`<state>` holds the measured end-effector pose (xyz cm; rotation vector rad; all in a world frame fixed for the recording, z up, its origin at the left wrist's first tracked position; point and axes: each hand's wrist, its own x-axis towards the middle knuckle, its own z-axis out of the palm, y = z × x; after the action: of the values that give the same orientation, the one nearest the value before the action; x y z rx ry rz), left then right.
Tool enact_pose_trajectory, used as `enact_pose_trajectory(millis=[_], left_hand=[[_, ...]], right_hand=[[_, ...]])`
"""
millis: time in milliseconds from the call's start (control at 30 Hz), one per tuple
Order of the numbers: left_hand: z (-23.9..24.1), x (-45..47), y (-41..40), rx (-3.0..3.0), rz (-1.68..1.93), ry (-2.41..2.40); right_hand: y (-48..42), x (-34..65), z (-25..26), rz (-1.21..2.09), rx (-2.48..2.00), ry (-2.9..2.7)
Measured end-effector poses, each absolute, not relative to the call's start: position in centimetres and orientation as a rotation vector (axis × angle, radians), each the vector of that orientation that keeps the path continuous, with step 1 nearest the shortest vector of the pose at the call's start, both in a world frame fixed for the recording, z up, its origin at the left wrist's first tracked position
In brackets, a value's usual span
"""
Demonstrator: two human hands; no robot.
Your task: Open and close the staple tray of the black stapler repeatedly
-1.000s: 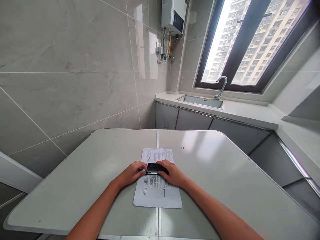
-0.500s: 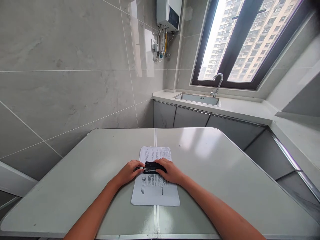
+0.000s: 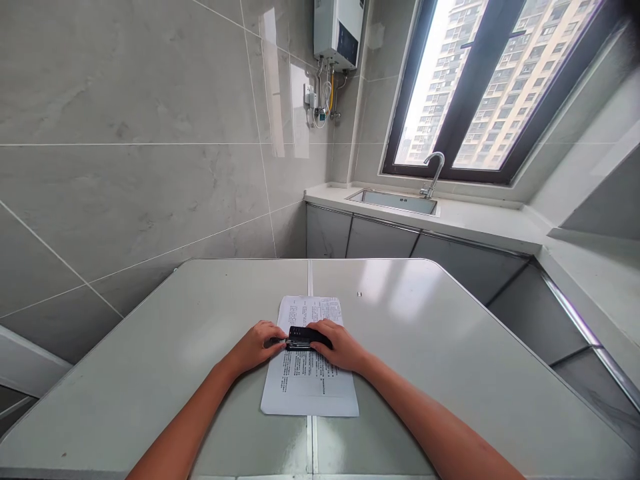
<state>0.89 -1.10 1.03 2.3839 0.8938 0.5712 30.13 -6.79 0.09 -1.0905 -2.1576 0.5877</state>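
A black stapler [image 3: 302, 337] is held sideways over the printed sheets [image 3: 313, 397], near their middle. My right hand [image 3: 340, 343] wraps its right end, thumb on the near side and fingers over the top. At the stapler's left end, the thumb and fingers of my left hand [image 3: 260, 345] pinch a small dark part with a thin metal piece running from it toward the body. Whether that part is partly drawn out of the stapler is too small to tell. A metal strip shows along the stapler's near side. My fingers hide both ends.
The sheets lie on a pale table [image 3: 225, 413] with a metal seam [image 3: 311, 443] down its middle. A tiny metallic bit [image 3: 359, 294] rests beyond them to the right. Behind the table are a counter with a sink [image 3: 395, 201], a faucet [image 3: 434, 175] and a tiled wall.
The whole view has shifted slightly. Both hands stay at the stapler, with only a slight shift of the left fingers at its left end.
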Motion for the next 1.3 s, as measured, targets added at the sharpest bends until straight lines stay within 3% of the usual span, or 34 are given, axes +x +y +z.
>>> enact_pose_trajectory(millis=[533,1300], left_hand=[[2.1,-2.2,0.2,2.373,0.569,0.739],[1.6,2.1,-1.9,2.315,0.622,0.909]], right_hand=[[-6.4,30.5,-0.9,0.659,-1.083,-2.088],[-8.4,28.8,1.5,0.632,-0.96,-2.114]])
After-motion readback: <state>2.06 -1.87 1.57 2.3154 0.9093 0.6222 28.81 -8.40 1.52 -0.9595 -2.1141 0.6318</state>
